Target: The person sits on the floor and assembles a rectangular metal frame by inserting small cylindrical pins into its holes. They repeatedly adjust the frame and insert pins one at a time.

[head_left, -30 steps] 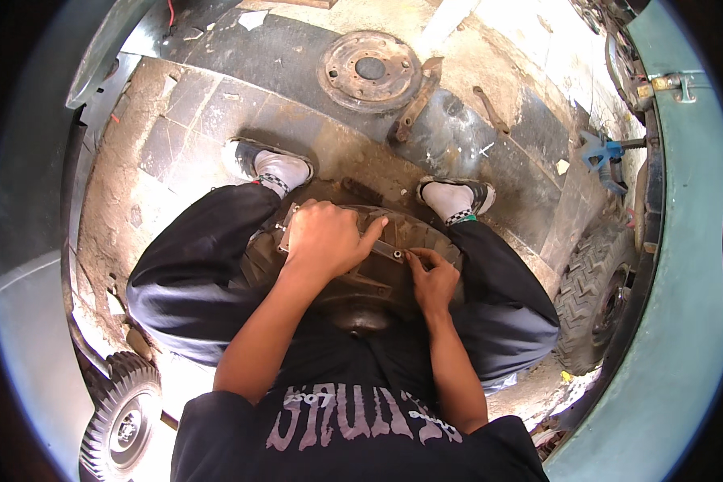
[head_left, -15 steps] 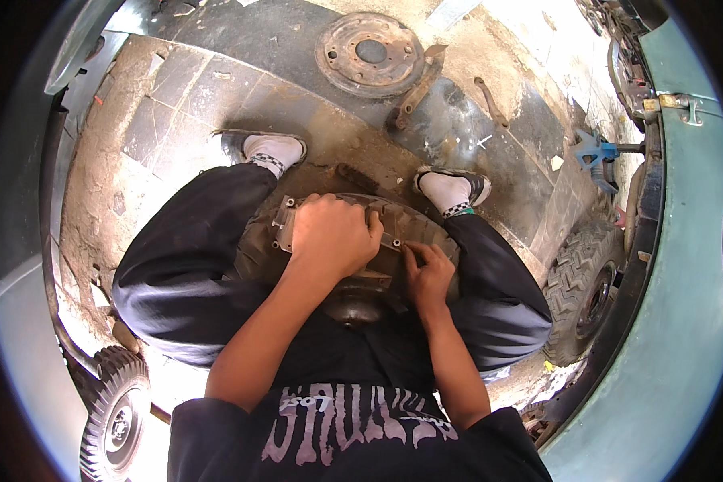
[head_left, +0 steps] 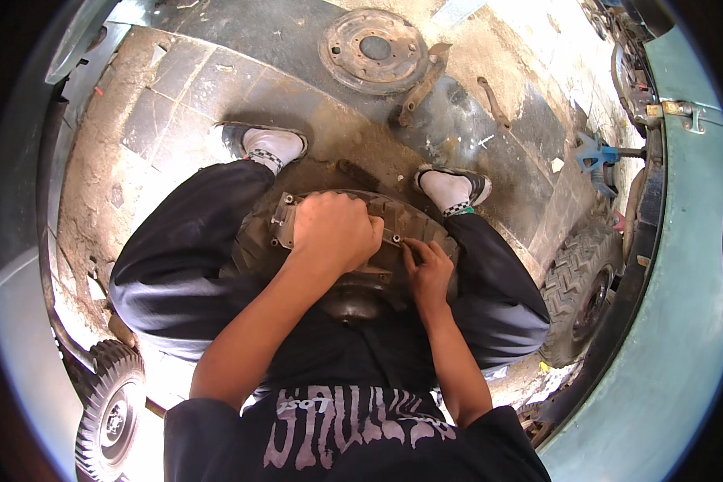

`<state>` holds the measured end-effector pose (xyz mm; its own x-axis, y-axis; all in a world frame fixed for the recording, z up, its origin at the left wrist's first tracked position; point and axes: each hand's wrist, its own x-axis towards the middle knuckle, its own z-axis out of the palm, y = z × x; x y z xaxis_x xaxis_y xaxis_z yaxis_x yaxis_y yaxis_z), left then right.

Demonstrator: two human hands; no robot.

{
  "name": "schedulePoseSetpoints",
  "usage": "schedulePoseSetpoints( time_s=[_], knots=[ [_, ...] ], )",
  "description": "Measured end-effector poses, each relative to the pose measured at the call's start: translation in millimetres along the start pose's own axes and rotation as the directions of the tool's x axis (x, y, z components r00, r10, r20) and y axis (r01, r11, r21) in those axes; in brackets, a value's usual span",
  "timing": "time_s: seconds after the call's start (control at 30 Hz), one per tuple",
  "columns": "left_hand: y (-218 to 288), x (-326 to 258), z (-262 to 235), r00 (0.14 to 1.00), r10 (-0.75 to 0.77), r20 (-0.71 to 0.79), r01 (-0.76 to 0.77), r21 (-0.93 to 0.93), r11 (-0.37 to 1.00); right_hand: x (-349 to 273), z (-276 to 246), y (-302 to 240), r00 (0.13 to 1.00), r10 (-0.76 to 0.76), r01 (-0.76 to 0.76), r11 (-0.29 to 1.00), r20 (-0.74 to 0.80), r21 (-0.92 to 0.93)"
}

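Between my bent legs lies a dark tyre [head_left: 245,241], with a grey metal bracket [head_left: 283,215] across its top. Small round fittings like nuts show at the bracket's corners and right end. My left hand [head_left: 333,231] is closed in a fist over the bracket's middle, hiding much of it; its fingertips are out of sight. By the right-end nut [head_left: 396,238], my right hand [head_left: 428,269] has thumb and fingers pinched together. Whatever sits between those fingertips is too small to name. Below both hands, a rounded dark metal part [head_left: 349,304] shows near my lap.
A rusty wheel disc [head_left: 375,48] lies on the floor ahead, beside a rusty metal arm [head_left: 422,90] and a thin rusty bar [head_left: 492,102]. Treaded tyres stand at right [head_left: 582,297] and lower left [head_left: 112,414]. A blue stand [head_left: 594,153] is near the green vehicle panel [head_left: 695,241].
Both hands keep nearly the same place and grip on and beside the bracket. My left forearm has shifted slightly outward, and the view has moved a little.
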<state>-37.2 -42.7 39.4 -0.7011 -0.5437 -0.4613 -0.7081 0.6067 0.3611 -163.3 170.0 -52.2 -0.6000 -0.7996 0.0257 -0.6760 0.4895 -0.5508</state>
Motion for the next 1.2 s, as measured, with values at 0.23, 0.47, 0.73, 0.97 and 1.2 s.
schedulePoseSetpoints(
  time_s=[0.23,0.47,0.73,0.97,1.2],
  knots=[
    [-1.5,0.0,2.5,1.000,0.009,-0.024,-0.009,-0.003,1.000,3.3,1.7,0.8,1.000,0.015,-0.015,1.000,-0.010,-0.008],
    [0.6,-0.1,-0.1,1.000,-0.008,-0.016,0.009,0.032,0.999,6.2,-0.7,5.2,1.000,-0.013,0.012,1.000,0.017,0.028],
    [1.0,1.6,-0.3,1.000,-0.001,0.009,0.001,0.000,1.000,7.8,-11.8,10.4,0.992,-0.078,0.073,0.996,0.095,0.053],
    [-1.3,1.3,2.5,1.000,0.006,0.013,-0.006,0.019,1.000,14.2,-16.7,17.3,0.974,-0.171,0.166,0.985,0.146,0.043],
    [-3.6,0.1,1.4,0.999,-0.018,0.030,0.018,0.004,1.000,16.8,-8.5,17.0,0.980,-0.161,0.158,0.987,0.118,0.032]
  ],
)
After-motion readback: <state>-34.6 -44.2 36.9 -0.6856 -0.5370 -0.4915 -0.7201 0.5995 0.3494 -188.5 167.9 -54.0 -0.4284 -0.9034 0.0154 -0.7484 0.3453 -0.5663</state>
